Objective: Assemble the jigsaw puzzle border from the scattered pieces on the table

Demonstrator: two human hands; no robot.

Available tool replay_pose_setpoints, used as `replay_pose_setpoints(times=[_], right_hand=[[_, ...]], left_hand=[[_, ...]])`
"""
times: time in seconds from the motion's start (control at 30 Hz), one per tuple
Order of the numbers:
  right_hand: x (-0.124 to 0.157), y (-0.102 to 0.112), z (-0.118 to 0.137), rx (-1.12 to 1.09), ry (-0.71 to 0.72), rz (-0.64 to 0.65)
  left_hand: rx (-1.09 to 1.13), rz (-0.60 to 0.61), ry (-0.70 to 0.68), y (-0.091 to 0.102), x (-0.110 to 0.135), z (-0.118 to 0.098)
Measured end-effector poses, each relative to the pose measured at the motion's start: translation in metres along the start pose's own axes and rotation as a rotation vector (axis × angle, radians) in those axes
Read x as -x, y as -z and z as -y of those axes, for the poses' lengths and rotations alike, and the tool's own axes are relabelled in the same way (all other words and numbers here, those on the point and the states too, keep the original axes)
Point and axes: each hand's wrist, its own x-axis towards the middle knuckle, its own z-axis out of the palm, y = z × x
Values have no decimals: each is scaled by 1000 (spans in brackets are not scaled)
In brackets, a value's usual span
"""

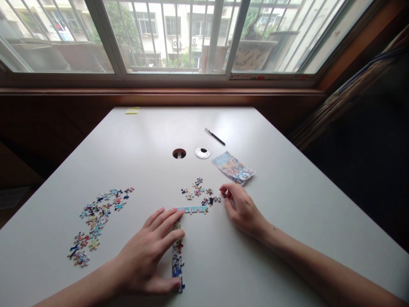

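Note:
My left hand [150, 249] lies over the corner of a joined puzzle border, fingers stretched and thumb apart. Its fingertips touch the light-blue top strip [196, 209], and the thumb rests at the foot of the multicoloured side strip [177, 258]. To the right, my right hand [244, 211] is closed in a pinch, with a small puzzle piece [224, 195] partly showing at its fingertips. A few loose puzzle pieces [198, 189] lie just left of those fingers, above the top strip.
A larger spread of loose pieces [99, 213] covers the left of the white table [153, 136]. Beyond my right hand lie a picture sheet [233, 166] and a pen [215, 136]. A cable hole [179, 153], its silver cover [202, 153] and a yellow sticky note [132, 111] are farther back.

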Motion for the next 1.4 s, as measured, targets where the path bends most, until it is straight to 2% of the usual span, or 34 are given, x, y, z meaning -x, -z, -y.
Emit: replay_pose_setpoints(times=[0.23, 0.47, 0.7, 0.87, 1.17, 1.4], right_hand=[[0, 0, -1, 9, 21, -7], [1, 0, -1, 5, 16, 5], [2, -1, -3, -2, 5, 1], [1, -1, -2, 9, 12, -1], [0, 1, 3, 16, 8, 7], [0, 2, 4, 64, 105, 15]], left_hand=[[15, -28, -8, -1, -1, -2], [4, -6, -7, 0, 0, -2], [37, -52, 19, -2, 1, -3], [73, -134, 71, -3, 0, -5], [67, -156, 89, -4, 1, -3], [41, -156, 95, -8, 2, -1]])
